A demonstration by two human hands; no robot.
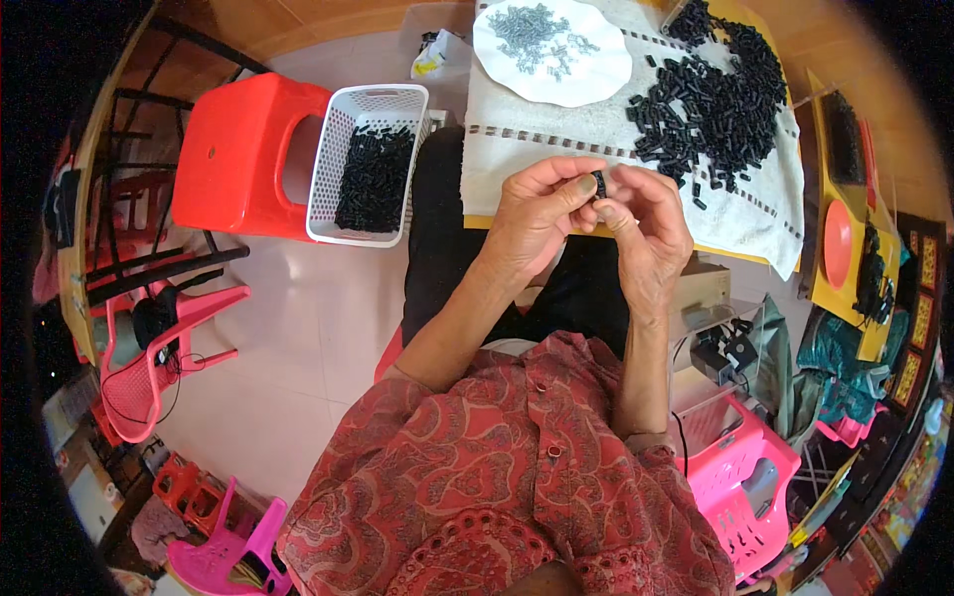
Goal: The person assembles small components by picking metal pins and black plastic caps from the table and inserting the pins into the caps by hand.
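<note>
Over the near edge of the cloth-covered table, my left hand (537, 221) pinches a small black cylindrical part (599, 185) between thumb and forefinger. Close against it, my right hand (654, 238) has its thumb and fingers drawn together; whatever lies between those fingertips is too small to make out. Beyond my hands a white scalloped plate (596, 87) carries many tiny clear pieces (537, 38). To the right of the plate spreads a large heap of short black parts (701, 114), with a few strays at its near side.
A white perforated basket (320, 199) of black parts (376, 184) stands left of my legs, beside a red plastic stool (234, 159). Beneath the plate and heap lies a white striped towel (556, 129). Pink chairs (144, 387) stand at left; another pink seat (740, 487) is at lower right.
</note>
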